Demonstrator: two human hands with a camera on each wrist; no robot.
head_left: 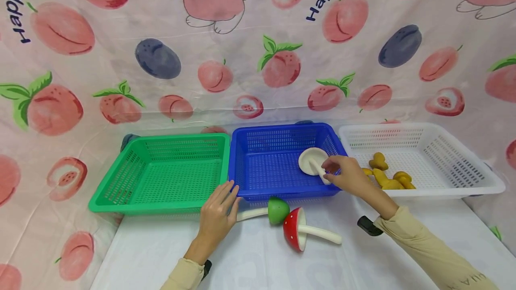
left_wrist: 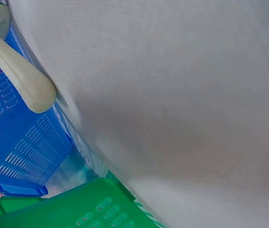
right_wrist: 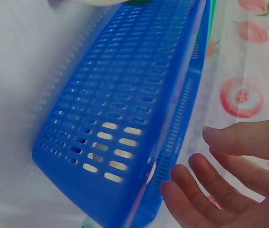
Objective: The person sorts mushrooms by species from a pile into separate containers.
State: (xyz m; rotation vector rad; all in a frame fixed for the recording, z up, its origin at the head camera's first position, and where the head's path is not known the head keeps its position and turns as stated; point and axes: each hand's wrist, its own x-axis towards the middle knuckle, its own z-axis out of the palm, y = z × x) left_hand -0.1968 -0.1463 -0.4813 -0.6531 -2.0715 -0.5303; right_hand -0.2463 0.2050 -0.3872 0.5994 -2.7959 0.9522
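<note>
A toy mushroom [head_left: 311, 161] lies in the blue basket [head_left: 258, 191], its white underside and stem facing up. Over its stem end, at the basket's right front corner, is my right hand [head_left: 350, 174]. In the right wrist view its fingers [right_wrist: 198, 190] are loosely bent and apart, with nothing between them. My left hand [head_left: 217, 214] has its fingertips at the front rim where the green basket [head_left: 161, 209] meets the blue one. Beside it on the table, a green-capped mushroom [head_left: 278, 211] lies with its stem toward that hand. A red mushroom [head_left: 293, 229] with white dots lies to its right.
A white basket [head_left: 463, 191] stands on the right, holding several yellow-brown knobbly pieces [head_left: 391, 181]. The three baskets stand side by side along the back of the white table [head_left: 258, 267]. Behind them hangs a fruit-patterned cloth [head_left: 242, 39].
</note>
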